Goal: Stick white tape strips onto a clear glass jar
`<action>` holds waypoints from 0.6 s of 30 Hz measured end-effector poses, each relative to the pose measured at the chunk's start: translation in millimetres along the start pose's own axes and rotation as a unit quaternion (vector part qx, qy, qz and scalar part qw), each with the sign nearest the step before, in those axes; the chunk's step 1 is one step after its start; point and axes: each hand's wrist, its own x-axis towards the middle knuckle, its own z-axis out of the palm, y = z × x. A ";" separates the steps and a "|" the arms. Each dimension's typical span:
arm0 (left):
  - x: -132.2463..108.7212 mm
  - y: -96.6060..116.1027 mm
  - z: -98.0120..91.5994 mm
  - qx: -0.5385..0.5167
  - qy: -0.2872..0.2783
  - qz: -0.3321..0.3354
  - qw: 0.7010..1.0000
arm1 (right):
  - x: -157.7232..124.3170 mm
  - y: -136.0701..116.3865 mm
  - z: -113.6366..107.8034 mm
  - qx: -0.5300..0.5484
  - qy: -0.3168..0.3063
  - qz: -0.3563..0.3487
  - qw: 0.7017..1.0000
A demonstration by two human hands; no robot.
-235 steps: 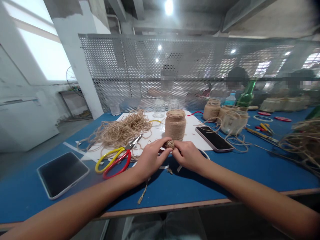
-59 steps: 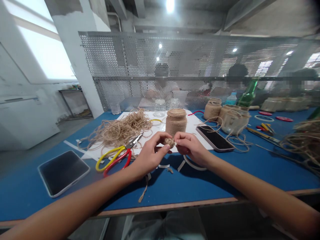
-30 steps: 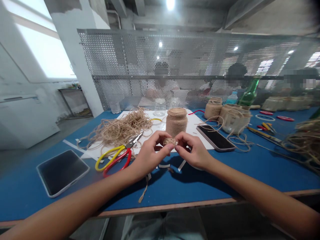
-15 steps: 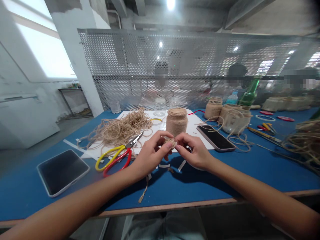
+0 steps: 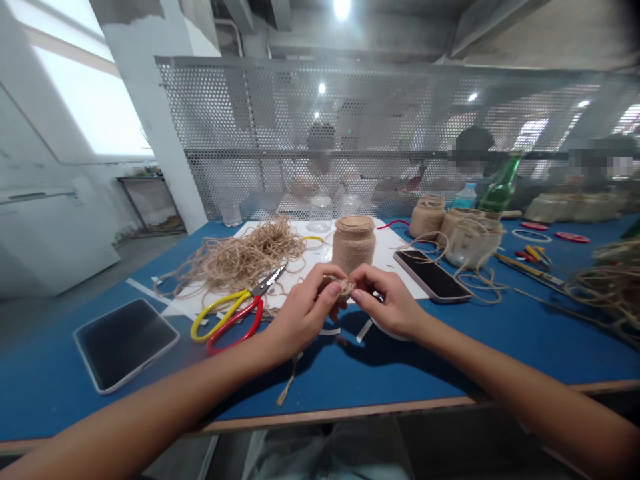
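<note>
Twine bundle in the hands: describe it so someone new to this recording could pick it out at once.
On the blue workbench, find the twine-wrapped jar at the middle. Just in front of it, the left hand and right hand meet. Pinched between them is a small bundle of jute twine, far smaller than the jar and lifted off the table.

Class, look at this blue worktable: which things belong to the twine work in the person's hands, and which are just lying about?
Part of the work: left hand, right hand, small twine bundle, loose jute twine, red-and-yellow-handled scissors, twine-wrapped jar.

Lying about: black tablet, smartphone, green glass bottle.
</note>
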 end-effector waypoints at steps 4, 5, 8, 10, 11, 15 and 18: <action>-2.4 -1.4 2.0 0.016 0.013 -0.004 1.000 | -0.4 -0.2 1.0 -0.021 -0.016 0.010 1.000; -2.9 -1.8 2.5 0.022 0.014 -0.007 1.000 | -0.5 -0.2 1.5 -0.029 -0.015 0.009 0.999; -3.2 -1.0 2.8 0.040 0.019 -0.015 0.999 | -0.9 0.2 2.4 -0.059 -0.009 -0.007 0.998; -1.9 1.3 2.0 0.061 0.024 -0.006 0.998 | -0.9 0.9 2.2 -0.094 0.003 -0.025 0.995; -1.0 2.7 1.3 0.072 0.028 0.002 0.997 | -0.9 1.5 1.9 -0.116 0.009 -0.035 0.993; 3.2 4.9 -0.7 0.086 0.031 0.009 0.996 | -0.3 4.4 1.1 -0.214 0.009 -0.075 0.974; 5.1 2.6 -0.7 0.046 0.025 -0.012 0.999 | -0.2 5.7 1.1 -0.257 0.008 -0.084 0.963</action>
